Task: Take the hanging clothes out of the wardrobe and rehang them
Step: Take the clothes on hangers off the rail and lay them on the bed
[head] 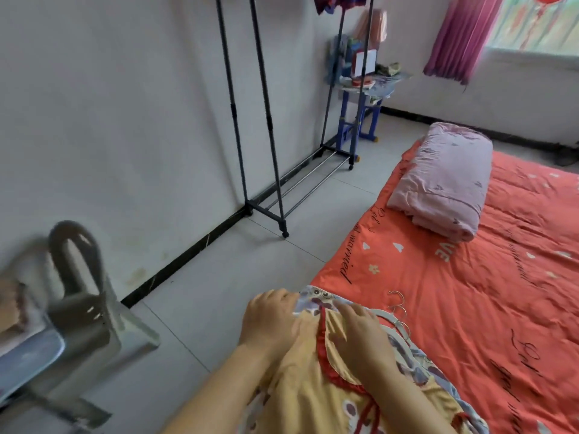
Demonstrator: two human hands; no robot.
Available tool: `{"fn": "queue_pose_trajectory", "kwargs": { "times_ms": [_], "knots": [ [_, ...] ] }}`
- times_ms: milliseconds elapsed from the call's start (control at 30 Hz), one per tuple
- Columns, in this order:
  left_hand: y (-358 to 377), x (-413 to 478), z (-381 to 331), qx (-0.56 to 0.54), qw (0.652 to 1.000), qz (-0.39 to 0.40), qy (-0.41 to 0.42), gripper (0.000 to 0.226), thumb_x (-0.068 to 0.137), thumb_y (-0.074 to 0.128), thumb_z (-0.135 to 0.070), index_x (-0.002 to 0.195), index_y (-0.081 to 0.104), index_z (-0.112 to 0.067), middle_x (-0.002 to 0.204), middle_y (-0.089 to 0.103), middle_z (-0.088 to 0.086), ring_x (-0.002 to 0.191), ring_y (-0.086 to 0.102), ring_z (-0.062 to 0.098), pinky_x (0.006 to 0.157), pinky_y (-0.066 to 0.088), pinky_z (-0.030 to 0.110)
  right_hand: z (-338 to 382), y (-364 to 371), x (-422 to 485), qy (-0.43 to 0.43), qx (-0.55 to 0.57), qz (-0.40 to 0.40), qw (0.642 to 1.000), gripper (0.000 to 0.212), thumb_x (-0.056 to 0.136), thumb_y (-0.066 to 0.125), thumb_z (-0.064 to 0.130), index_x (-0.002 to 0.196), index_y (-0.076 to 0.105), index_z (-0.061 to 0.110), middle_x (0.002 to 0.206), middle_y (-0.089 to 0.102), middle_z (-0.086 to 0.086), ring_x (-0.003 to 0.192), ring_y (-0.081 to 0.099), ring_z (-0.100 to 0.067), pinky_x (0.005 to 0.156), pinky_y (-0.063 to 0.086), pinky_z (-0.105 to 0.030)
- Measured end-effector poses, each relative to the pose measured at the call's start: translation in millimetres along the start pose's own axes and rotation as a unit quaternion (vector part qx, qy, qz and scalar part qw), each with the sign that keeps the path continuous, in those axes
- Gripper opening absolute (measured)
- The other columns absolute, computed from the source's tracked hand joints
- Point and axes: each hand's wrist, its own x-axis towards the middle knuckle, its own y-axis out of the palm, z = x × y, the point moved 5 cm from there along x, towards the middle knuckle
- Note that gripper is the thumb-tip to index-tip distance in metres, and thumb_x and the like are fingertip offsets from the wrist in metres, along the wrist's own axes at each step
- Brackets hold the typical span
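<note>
A pile of clothes lies on the near corner of the bed. On top is a yellow garment with red trim, over a blue-and-white patterned garment. White hangers with metal hooks stick out on the right of the pile. My left hand has its fingers curled on the patterned fabric at the pile's top edge. My right hand rests flat on the yellow garment and the hangers, fingers straight. A tall metal clothes rack stands against the wall, with one dark garment at its top.
The bed has an orange-red cover with a folded pink quilt on it. A blurred metal object is near my left. A blue table with clutter stands behind the rack. Grey tiled floor lies between wall and bed.
</note>
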Motion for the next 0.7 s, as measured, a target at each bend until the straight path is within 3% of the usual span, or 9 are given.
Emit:
{"fn": "queue_pose_trajectory", "kwargs": {
  "times_ms": [133,367,467,567,633,700],
  "knots": [
    [-78,-79,67,0.018,0.998,-0.031,-0.061,0.047,0.094,0.043,-0.039,0.137,0.037,-0.022,0.136,0.045,-0.005,0.124,0.040,0.014,0.102,0.028,0.027,117,-16,-37,-0.101,-0.005,-0.011,0.995,0.061,0.091,0.055,0.030,0.145,0.026,0.028,0.143,0.037,0.007,0.129,0.035,-0.016,0.105,0.030,-0.026],
    [-222,-307,196,0.062,0.962,-0.136,-0.229,0.053,0.090,0.052,-0.042,0.137,0.040,-0.022,0.129,0.051,-0.005,0.116,0.049,0.017,0.097,0.036,0.029,341,7,-151,-0.282,-0.021,0.008,0.959,0.063,0.092,0.054,0.036,0.146,0.022,0.029,0.144,0.036,0.009,0.130,0.034,-0.013,0.108,0.030,-0.026],
    [-272,-437,243,0.084,0.927,-0.157,-0.331,0.050,0.078,0.067,-0.038,0.123,0.056,-0.019,0.112,0.063,0.000,0.096,0.061,0.024,0.079,0.047,0.035,439,35,-217,-0.364,-0.033,0.020,0.931,0.061,0.091,0.055,0.034,0.144,0.027,0.029,0.141,0.040,0.009,0.127,0.036,-0.014,0.105,0.031,-0.025],
    [-312,-568,278,0.131,0.878,-0.182,-0.424,0.055,0.050,0.085,-0.034,0.098,0.068,-0.014,0.081,0.068,0.003,0.066,0.065,0.026,0.054,0.051,0.035,529,69,-290,-0.436,-0.034,0.044,0.898,0.058,0.089,0.058,0.032,0.141,0.034,0.029,0.137,0.044,0.007,0.124,0.040,-0.017,0.102,0.034,-0.027],
    [-333,-649,286,0.165,0.846,-0.188,-0.471,0.060,0.042,0.087,-0.035,0.095,0.070,-0.013,0.075,0.067,0.002,0.061,0.065,0.024,0.050,0.051,0.031,582,92,-341,-0.490,-0.046,0.057,0.868,0.057,0.088,0.058,0.033,0.141,0.035,0.030,0.139,0.043,0.008,0.126,0.039,-0.017,0.102,0.034,-0.027],
    [-350,-722,290,0.171,0.816,-0.188,-0.519,0.057,0.052,0.084,-0.038,0.101,0.068,-0.014,0.079,0.067,0.002,0.067,0.065,0.025,0.055,0.051,0.033,630,113,-392,-0.548,-0.052,0.071,0.832,0.057,0.090,0.056,0.035,0.141,0.033,0.029,0.139,0.042,0.009,0.127,0.038,-0.016,0.102,0.032,-0.025]
  ]
}}
